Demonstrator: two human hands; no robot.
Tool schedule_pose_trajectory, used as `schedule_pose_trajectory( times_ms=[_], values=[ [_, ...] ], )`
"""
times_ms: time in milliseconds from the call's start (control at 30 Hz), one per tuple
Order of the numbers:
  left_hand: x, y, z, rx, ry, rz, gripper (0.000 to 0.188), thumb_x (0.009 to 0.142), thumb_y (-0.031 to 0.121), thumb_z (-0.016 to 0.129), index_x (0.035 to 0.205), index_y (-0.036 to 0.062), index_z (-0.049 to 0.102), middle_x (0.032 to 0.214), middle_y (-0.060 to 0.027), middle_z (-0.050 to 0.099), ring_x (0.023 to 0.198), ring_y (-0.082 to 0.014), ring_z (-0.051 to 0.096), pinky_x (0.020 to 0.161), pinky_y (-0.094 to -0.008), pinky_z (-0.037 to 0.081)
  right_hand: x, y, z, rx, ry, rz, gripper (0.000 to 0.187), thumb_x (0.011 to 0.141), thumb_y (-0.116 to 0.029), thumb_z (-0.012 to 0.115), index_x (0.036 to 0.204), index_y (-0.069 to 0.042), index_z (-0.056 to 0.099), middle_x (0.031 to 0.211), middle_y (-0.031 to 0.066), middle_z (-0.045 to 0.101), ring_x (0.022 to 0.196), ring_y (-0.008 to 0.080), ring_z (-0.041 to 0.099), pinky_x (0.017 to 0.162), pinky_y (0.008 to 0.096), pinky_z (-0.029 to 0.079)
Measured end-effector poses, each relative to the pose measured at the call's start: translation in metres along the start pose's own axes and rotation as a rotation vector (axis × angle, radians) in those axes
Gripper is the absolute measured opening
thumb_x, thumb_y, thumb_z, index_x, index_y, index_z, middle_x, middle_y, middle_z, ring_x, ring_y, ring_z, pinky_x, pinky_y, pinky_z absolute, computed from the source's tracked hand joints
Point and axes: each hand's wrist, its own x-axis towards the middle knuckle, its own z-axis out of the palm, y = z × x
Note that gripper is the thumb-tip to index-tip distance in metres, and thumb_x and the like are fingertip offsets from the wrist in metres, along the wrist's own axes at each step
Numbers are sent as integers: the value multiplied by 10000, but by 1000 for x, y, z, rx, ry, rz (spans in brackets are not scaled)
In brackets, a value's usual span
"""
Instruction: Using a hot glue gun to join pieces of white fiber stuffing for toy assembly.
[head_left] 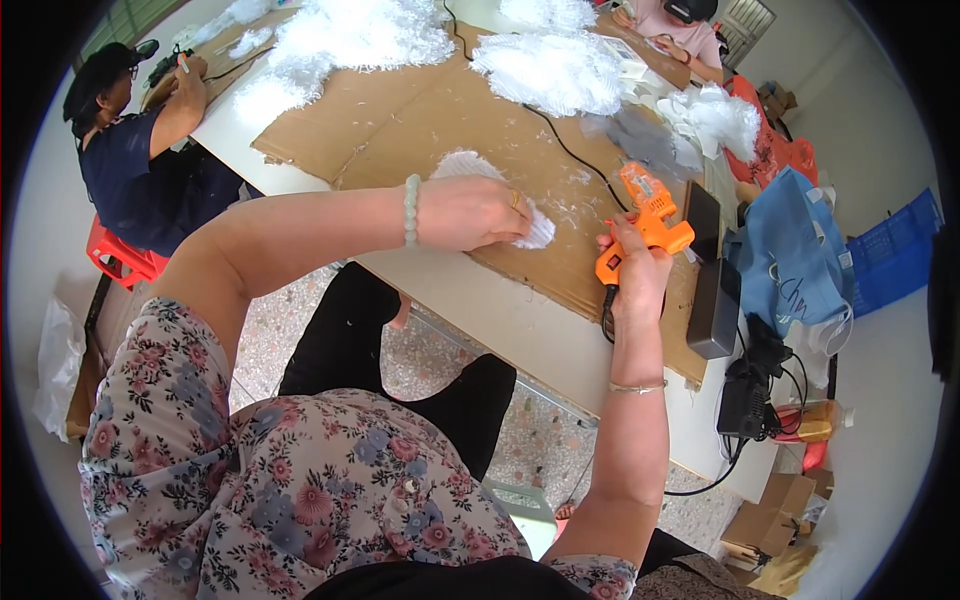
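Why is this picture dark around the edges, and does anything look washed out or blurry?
Head view: the fisheye lens gives a round image with black corners; head view: the large white pile is bright enough to lose detail in places; head view: the left hand, right hand and orange corded tool look fairly clear.

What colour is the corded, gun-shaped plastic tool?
Bright orange: the gun-shaped tool, clearest in the head view.

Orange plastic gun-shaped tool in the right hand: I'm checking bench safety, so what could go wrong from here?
If the orange plastic gun-shaped tool is hot, the left hand's bare fingers could get burned. Its black cord might snag near the brown cardboard's edge if the right hand moves. The white ribbed piece under the left hand could slip.
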Motion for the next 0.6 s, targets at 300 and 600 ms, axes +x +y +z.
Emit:
schedule_pose_trajectory(
  times_ms=[300, 600],
  values=[
    [8, -10, 20, 48, 116, -152, 414, 876, 302, 529, 1190, 31, 531, 1274, -144, 494, 1210, -329, 423, 998, -406, 357, -7, -8, 8, 42, 42, 26, 122, 819, -70, 610, 905, -23, 537, 779, 58, 579, 590, 137, 572, 521, 236, 440],
    [-33, -15, -31, -130, 321, -283, 406, 858, 256, 575, 1197, 38, 521, 1275, -157, 491, 1220, -321, 425, 951, -404, 409, -12, -7, 14, 121, -48, -42, 132, 836, -77, 601, 943, -28, 540, 871, 88, 592, 655, 149, 586, 611, 305, 523]
  ],
)
